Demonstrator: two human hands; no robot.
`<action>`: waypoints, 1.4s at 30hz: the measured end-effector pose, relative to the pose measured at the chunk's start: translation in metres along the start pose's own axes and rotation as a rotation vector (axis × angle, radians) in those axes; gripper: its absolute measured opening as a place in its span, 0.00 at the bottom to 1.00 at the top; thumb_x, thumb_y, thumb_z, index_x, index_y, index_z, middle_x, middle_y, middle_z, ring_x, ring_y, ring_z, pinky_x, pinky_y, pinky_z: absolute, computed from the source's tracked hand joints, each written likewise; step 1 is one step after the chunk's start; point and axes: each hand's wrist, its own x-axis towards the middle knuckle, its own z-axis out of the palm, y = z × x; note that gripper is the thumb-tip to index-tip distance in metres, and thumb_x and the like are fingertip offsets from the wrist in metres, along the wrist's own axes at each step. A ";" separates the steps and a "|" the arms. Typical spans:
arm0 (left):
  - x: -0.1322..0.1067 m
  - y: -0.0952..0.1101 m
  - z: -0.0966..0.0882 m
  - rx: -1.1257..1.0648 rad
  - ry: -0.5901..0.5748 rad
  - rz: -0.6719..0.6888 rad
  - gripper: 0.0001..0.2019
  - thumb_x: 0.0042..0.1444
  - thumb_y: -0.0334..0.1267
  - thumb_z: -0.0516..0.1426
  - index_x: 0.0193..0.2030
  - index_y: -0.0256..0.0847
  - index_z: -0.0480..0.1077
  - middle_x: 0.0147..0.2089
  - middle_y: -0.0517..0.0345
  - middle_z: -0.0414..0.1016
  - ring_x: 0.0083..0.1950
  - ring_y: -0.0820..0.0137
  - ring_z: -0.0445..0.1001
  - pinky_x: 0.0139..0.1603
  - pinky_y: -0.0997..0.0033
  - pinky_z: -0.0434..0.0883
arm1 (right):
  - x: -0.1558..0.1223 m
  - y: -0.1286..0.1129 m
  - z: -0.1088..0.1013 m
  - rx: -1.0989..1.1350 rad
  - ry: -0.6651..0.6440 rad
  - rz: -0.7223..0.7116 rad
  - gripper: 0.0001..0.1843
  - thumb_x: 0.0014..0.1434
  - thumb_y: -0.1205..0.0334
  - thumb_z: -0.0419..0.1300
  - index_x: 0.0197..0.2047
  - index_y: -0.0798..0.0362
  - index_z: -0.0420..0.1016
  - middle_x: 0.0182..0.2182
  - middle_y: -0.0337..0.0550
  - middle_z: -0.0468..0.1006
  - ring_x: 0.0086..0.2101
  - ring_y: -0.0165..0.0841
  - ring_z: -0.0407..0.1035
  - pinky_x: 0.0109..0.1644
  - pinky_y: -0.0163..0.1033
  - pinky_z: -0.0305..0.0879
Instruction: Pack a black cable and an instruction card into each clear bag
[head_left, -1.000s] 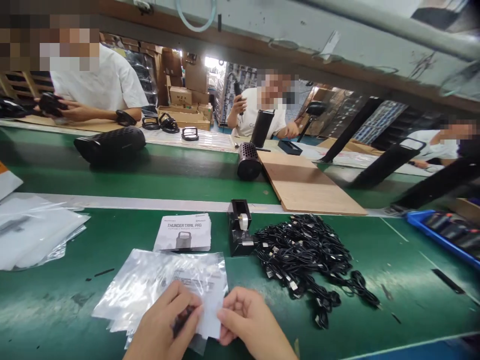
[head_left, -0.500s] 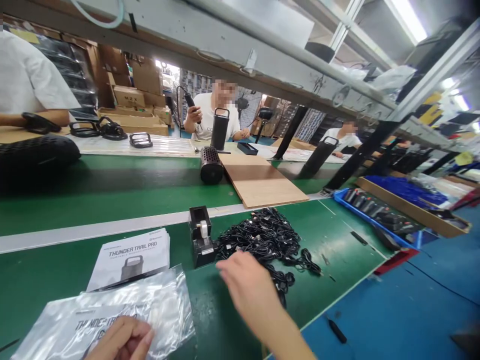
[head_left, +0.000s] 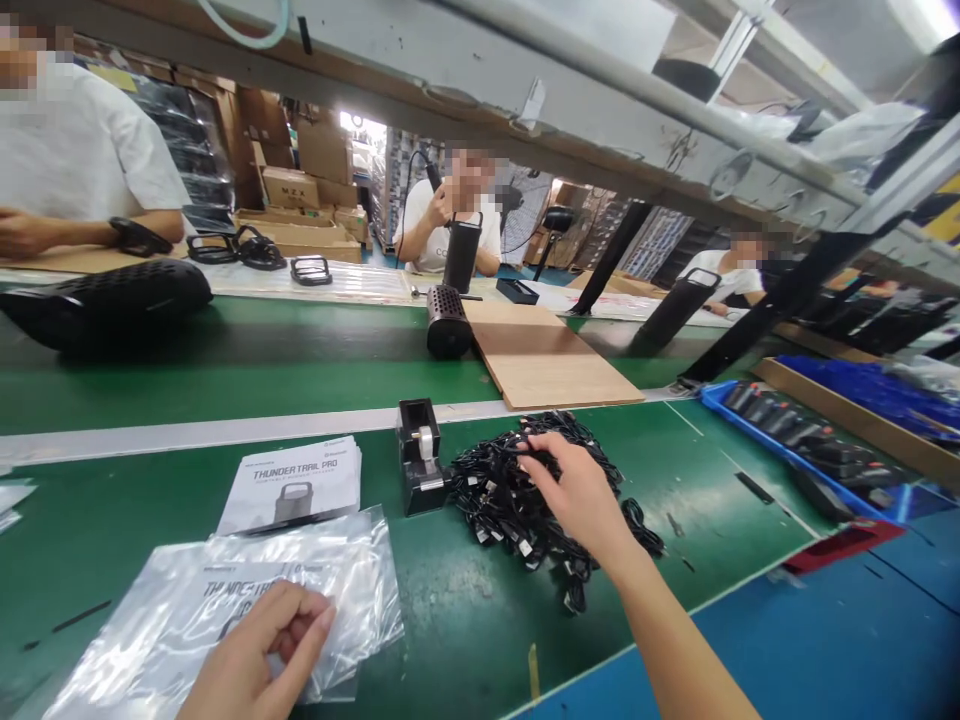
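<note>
My left hand (head_left: 259, 655) is at the near edge, its fingers pinched on a clear plastic bag (head_left: 225, 600) with a printed booklet inside, lying on the green table. My right hand (head_left: 574, 490) reaches forward onto a heap of black coiled cables (head_left: 525, 490), fingers curled down into the pile; whether it grips one I cannot tell. A stack of "Thunder Trail Pro" booklets (head_left: 296, 487) lies just beyond the bag. A black tape dispenser (head_left: 420, 470) stands between the booklets and the cables.
A green conveyor belt (head_left: 262, 365) runs across, carrying a black speaker (head_left: 105, 300) and a black cylinder (head_left: 448, 320) beside a wooden board (head_left: 551, 365). A blue tray (head_left: 810, 450) of black parts sits right. Other people work across the belt.
My right hand left the bag and travelled right and forward onto the cable heap. My left hand stayed on the bag. The view swung right, then back a little.
</note>
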 end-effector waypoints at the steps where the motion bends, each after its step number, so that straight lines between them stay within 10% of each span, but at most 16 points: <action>1: 0.000 0.002 -0.001 0.012 -0.022 -0.008 0.14 0.54 0.51 0.50 0.28 0.45 0.66 0.27 0.62 0.69 0.28 0.70 0.69 0.30 0.74 0.68 | -0.003 -0.003 0.005 0.053 0.063 0.029 0.07 0.59 0.62 0.52 0.41 0.53 0.67 0.37 0.43 0.76 0.39 0.34 0.69 0.44 0.38 0.62; 4: -0.001 0.005 -0.004 0.022 -0.060 -0.043 0.14 0.56 0.50 0.48 0.29 0.44 0.66 0.28 0.61 0.69 0.29 0.69 0.69 0.31 0.73 0.68 | -0.010 -0.016 0.017 -0.016 0.079 0.064 0.09 0.60 0.60 0.50 0.42 0.53 0.67 0.37 0.44 0.76 0.38 0.35 0.71 0.40 0.37 0.63; 9: -0.004 0.004 -0.003 0.002 -0.051 -0.089 0.14 0.55 0.50 0.48 0.29 0.45 0.65 0.28 0.62 0.68 0.29 0.69 0.68 0.31 0.73 0.66 | -0.005 -0.019 0.006 -0.348 -0.337 0.200 0.10 0.58 0.65 0.50 0.40 0.53 0.71 0.34 0.45 0.78 0.33 0.40 0.73 0.30 0.38 0.63; 16: -0.003 0.000 -0.002 -0.024 -0.075 -0.098 0.13 0.55 0.50 0.49 0.29 0.46 0.66 0.29 0.62 0.68 0.31 0.69 0.68 0.33 0.73 0.66 | -0.005 -0.008 -0.012 -0.438 -0.292 0.291 0.17 0.60 0.63 0.46 0.51 0.48 0.67 0.39 0.47 0.77 0.32 0.42 0.74 0.29 0.41 0.63; 27: -0.002 0.003 -0.004 -0.013 -0.073 -0.092 0.13 0.54 0.51 0.49 0.29 0.46 0.66 0.28 0.63 0.68 0.29 0.69 0.68 0.31 0.74 0.66 | -0.005 0.019 -0.021 0.269 -0.021 0.472 0.18 0.51 0.49 0.56 0.39 0.53 0.72 0.15 0.35 0.70 0.18 0.32 0.66 0.24 0.35 0.59; 38: -0.005 -0.002 0.003 -0.071 -0.043 -0.146 0.15 0.53 0.55 0.48 0.30 0.47 0.65 0.29 0.63 0.67 0.31 0.68 0.67 0.33 0.72 0.65 | -0.009 0.023 -0.026 0.281 0.408 0.553 0.16 0.50 0.51 0.59 0.37 0.54 0.73 0.23 0.40 0.73 0.20 0.29 0.64 0.25 0.35 0.60; 42: -0.002 -0.009 0.001 -0.052 -0.059 -0.109 0.15 0.52 0.54 0.50 0.31 0.46 0.66 0.29 0.62 0.69 0.30 0.68 0.68 0.31 0.72 0.67 | -0.004 0.025 -0.038 0.779 0.475 0.568 0.17 0.51 0.51 0.59 0.39 0.54 0.74 0.21 0.36 0.69 0.21 0.26 0.62 0.24 0.32 0.59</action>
